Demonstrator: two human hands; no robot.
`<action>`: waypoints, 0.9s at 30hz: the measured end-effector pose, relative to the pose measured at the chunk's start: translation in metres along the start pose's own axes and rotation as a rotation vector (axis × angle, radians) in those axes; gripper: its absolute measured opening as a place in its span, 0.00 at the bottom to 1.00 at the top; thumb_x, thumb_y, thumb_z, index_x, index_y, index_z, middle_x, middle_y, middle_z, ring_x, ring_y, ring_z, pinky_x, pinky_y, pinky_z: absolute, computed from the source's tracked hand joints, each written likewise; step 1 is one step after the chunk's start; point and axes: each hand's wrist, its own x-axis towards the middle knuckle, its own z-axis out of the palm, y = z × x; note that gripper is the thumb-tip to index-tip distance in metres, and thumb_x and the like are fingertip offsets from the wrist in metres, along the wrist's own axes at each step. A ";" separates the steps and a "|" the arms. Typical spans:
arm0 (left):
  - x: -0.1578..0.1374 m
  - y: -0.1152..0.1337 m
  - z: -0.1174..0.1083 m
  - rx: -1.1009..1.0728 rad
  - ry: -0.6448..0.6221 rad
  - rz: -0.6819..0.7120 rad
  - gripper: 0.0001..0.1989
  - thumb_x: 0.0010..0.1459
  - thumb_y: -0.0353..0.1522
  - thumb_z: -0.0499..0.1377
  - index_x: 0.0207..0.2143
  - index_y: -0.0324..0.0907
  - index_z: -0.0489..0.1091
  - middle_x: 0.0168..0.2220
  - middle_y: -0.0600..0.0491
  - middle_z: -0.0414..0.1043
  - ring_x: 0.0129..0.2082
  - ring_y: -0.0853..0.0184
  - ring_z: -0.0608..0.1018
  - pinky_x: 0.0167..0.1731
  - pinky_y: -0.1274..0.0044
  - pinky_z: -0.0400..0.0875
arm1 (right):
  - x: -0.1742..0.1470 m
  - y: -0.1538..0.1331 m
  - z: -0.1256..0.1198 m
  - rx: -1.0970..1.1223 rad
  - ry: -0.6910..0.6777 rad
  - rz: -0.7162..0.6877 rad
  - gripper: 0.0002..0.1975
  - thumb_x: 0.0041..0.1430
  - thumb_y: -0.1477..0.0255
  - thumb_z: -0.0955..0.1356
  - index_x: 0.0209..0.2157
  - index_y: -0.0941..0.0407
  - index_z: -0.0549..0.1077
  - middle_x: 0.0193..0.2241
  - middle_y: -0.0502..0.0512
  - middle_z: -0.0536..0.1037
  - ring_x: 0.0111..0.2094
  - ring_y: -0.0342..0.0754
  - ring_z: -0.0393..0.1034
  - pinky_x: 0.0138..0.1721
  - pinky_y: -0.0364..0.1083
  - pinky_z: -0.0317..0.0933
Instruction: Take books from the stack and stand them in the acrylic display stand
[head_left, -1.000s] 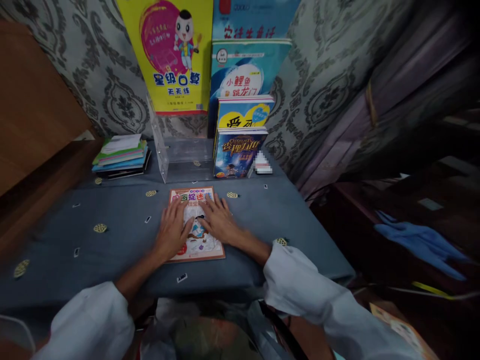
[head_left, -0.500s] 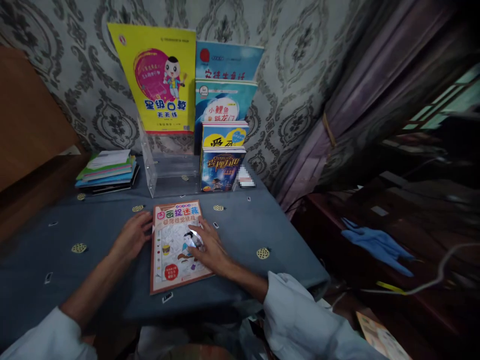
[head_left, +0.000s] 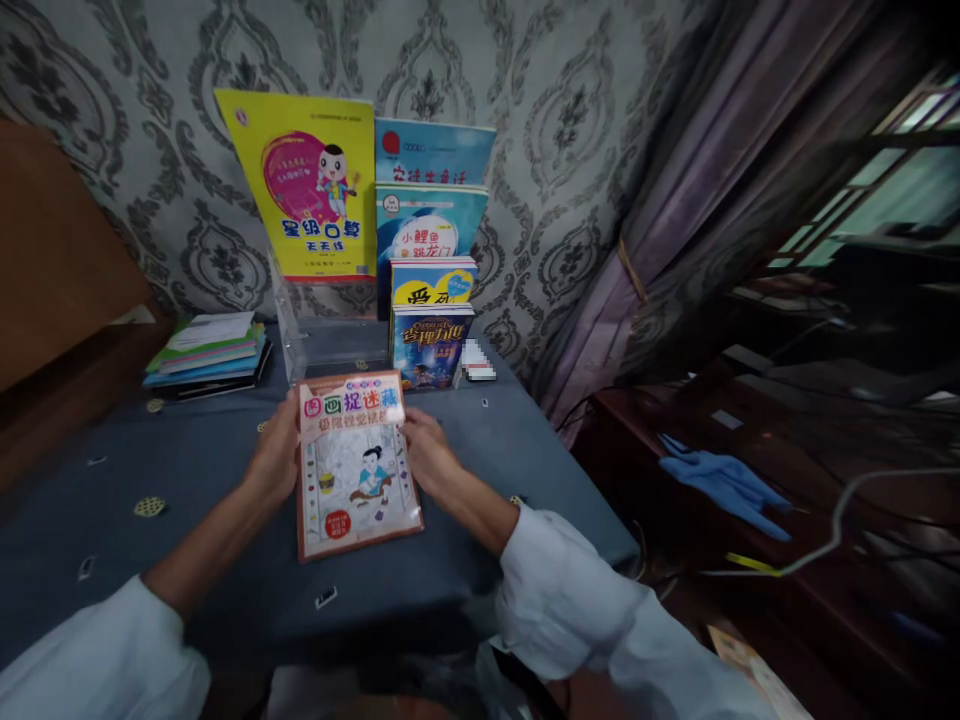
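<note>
A picture book (head_left: 358, 475) with a brown-edged cover is held by its two sides, its top tilted up off the table. My left hand (head_left: 276, 452) grips the left edge, and my right hand (head_left: 429, 448) grips the right edge near the top; some fingers of both are hidden behind it. Just beyond stands a clear acrylic book stand (head_left: 330, 345). On it are a yellow workbook (head_left: 307, 190), two blue books at the back right, and a dark blue book (head_left: 431, 350) in front.
A stack of books and papers (head_left: 210, 350) lies at the left of the blue-grey tablecloth (head_left: 202, 470). A brown box (head_left: 60, 250) stands far left. To the right are a purple curtain (head_left: 637, 240), a blue glove-like cloth (head_left: 724, 485) and a pale cable (head_left: 832, 525).
My right hand has moved from the cover to the book's right edge, and my left hand has closed on the left edge. The book's top has risen. The view has shifted slightly.
</note>
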 end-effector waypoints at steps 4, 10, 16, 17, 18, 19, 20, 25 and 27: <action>0.000 0.034 0.014 -0.072 -0.097 0.344 0.31 0.70 0.53 0.43 0.36 0.42 0.77 0.27 0.50 0.78 0.33 0.61 0.81 0.40 0.70 0.76 | 0.003 -0.040 0.027 -0.152 -0.034 -0.379 0.04 0.51 0.72 0.66 0.32 0.52 0.70 0.31 0.47 0.78 0.37 0.49 0.72 0.47 0.49 0.67; -0.018 0.012 -0.010 0.167 -0.183 0.587 0.41 0.61 0.63 0.45 0.11 0.44 0.69 0.16 0.52 0.61 0.22 0.68 0.67 0.34 0.75 0.71 | -0.025 -0.037 0.008 -0.501 -0.400 -0.682 0.12 0.62 0.59 0.69 0.31 0.52 0.72 0.34 0.55 0.78 0.46 0.54 0.72 0.53 0.55 0.64; -0.052 -0.038 -0.047 0.339 -0.183 0.364 0.40 0.60 0.64 0.44 0.10 0.46 0.65 0.16 0.51 0.61 0.24 0.65 0.68 0.33 0.74 0.68 | -0.070 -0.009 -0.023 -0.858 -0.765 -0.410 0.08 0.67 0.70 0.63 0.37 0.52 0.73 0.45 0.60 0.78 0.51 0.52 0.71 0.55 0.55 0.64; -0.056 -0.041 -0.051 0.362 -0.194 0.372 0.40 0.60 0.64 0.44 0.10 0.46 0.65 0.16 0.51 0.62 0.24 0.65 0.68 0.34 0.73 0.68 | -0.075 -0.015 -0.023 -0.907 -0.834 -0.334 0.09 0.65 0.73 0.62 0.39 0.52 0.74 0.48 0.60 0.77 0.54 0.52 0.69 0.58 0.55 0.63; -0.059 -0.041 -0.053 0.376 -0.204 0.383 0.40 0.61 0.63 0.44 0.10 0.46 0.64 0.15 0.51 0.62 0.24 0.64 0.68 0.36 0.73 0.68 | -0.076 -0.023 -0.022 -0.940 -0.907 -0.257 0.12 0.63 0.76 0.62 0.42 0.52 0.76 0.51 0.59 0.77 0.58 0.52 0.67 0.60 0.55 0.61; -0.061 -0.041 -0.054 0.384 -0.211 0.394 0.40 0.61 0.63 0.43 0.09 0.47 0.64 0.15 0.51 0.62 0.25 0.64 0.68 0.38 0.72 0.68 | -0.076 -0.031 -0.020 -0.954 -0.971 -0.182 0.16 0.60 0.78 0.62 0.44 0.52 0.76 0.53 0.58 0.76 0.60 0.51 0.66 0.62 0.55 0.59; -0.062 -0.040 -0.055 0.388 -0.218 0.401 0.40 0.61 0.63 0.42 0.09 0.47 0.63 0.15 0.51 0.62 0.25 0.64 0.68 0.39 0.72 0.68 | -0.073 -0.039 -0.016 -0.949 -1.018 -0.111 0.19 0.59 0.80 0.62 0.47 0.51 0.77 0.54 0.56 0.76 0.60 0.51 0.66 0.63 0.56 0.58; -0.063 -0.037 -0.055 0.423 -0.212 0.392 0.40 0.61 0.63 0.42 0.09 0.47 0.63 0.15 0.51 0.60 0.25 0.63 0.67 0.39 0.71 0.68 | -0.034 -0.029 0.021 -0.861 -0.884 -0.138 0.23 0.65 0.75 0.60 0.58 0.50 0.72 0.57 0.51 0.76 0.61 0.51 0.67 0.64 0.57 0.58; -0.063 -0.038 -0.056 0.452 -0.200 0.391 0.41 0.61 0.64 0.41 0.10 0.47 0.63 0.15 0.52 0.59 0.23 0.64 0.65 0.36 0.71 0.67 | -0.016 -0.002 0.041 -0.844 -0.868 -0.194 0.22 0.69 0.69 0.59 0.62 0.51 0.68 0.60 0.52 0.74 0.62 0.51 0.67 0.63 0.55 0.59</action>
